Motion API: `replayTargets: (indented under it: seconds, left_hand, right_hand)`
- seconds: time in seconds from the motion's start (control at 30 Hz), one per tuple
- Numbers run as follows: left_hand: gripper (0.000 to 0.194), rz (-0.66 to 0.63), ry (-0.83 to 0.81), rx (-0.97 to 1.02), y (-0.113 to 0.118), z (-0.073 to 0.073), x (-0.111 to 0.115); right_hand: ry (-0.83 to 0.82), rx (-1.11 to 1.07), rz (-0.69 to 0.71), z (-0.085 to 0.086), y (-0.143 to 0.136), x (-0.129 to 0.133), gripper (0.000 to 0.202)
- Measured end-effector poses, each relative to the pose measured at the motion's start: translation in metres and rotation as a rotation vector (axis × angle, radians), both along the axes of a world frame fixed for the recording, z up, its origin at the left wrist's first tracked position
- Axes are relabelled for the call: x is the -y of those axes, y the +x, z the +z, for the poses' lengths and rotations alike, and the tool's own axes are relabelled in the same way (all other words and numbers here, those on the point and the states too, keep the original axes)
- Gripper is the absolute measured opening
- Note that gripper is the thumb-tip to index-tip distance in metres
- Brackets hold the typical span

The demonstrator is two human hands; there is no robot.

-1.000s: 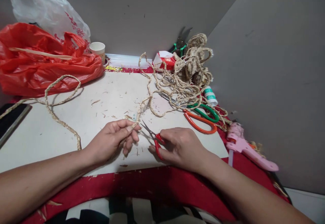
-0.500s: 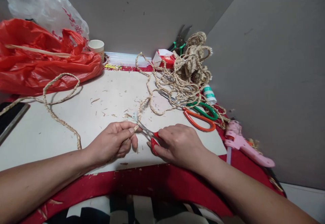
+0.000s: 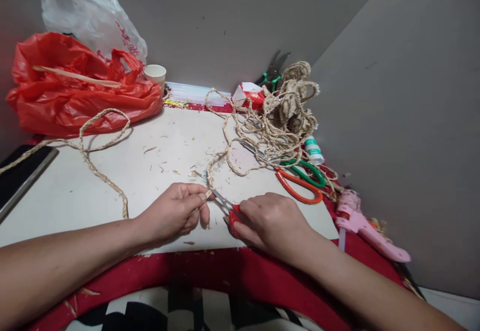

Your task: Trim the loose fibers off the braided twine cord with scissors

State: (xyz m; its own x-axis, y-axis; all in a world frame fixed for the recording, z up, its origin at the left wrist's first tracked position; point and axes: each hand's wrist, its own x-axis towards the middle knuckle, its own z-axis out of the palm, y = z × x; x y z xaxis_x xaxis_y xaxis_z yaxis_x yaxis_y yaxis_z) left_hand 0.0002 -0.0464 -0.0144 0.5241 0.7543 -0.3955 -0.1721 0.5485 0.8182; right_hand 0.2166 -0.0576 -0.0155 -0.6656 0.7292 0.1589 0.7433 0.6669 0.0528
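Between the thumb and fingers of my left hand (image 3: 183,208) is pinched a pale braided straw rope (image 3: 210,168), near the middle of the white board (image 3: 150,163). My right hand (image 3: 272,221) grips small red-handled scissors (image 3: 224,201). Their slim blades point left and lie at the rope just beyond my left fingertips. Whether the blades touch the rope I cannot tell. From there the rope runs back toward a tangled heap of the same braid (image 3: 288,106). Another length of braid (image 3: 99,171) loops on the left and passes behind my left forearm.
Larger scissors with orange and green handles (image 3: 300,186) lie right of centre, partly under the braid. A pink glue gun (image 3: 367,226) rests at the right edge. A red plastic bag (image 3: 86,106), paper cup (image 3: 155,73) and phone (image 3: 26,171) are left. Grey walls enclose the back.
The whole view has shifted slightly, so everything sits a little farther right and lower. The scissors' blades have come closer together at the rope. Both hands keep their holds.
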Motion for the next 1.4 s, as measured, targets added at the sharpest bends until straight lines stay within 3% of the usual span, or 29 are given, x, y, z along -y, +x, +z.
replayTargets:
  seconds: [0.2, 0.73, 0.9, 1.03, 1.4]
  left_hand:
    - [0.031, -0.012, 0.02, -0.023, -0.001, -0.002, 0.0]
    - [0.033, -0.078, 0.065, -0.115, -0.001, 0.003, -0.001]
    - [0.033, -0.131, 0.145, -0.183, -0.003, -0.001, 0.003]
    - [0.036, -0.082, 0.124, -0.14, -0.001, -0.008, 0.005]
    - [0.015, 0.039, 0.033, 0.03, -0.001, -0.015, 0.003]
  right_hand:
    - [-0.103, -0.003, 0.0, 0.001, 0.0, 0.0, 0.026]
    - [-0.29, -0.156, -0.031, -0.005, 0.002, -0.001, 0.024]
    - [-0.323, -0.151, -0.041, -0.005, -0.001, -0.001, 0.02]
    - [-0.285, -0.157, -0.061, -0.01, -0.004, 0.001, 0.02]
    - [-0.267, -0.163, -0.082, -0.027, -0.005, -0.002, 0.025]
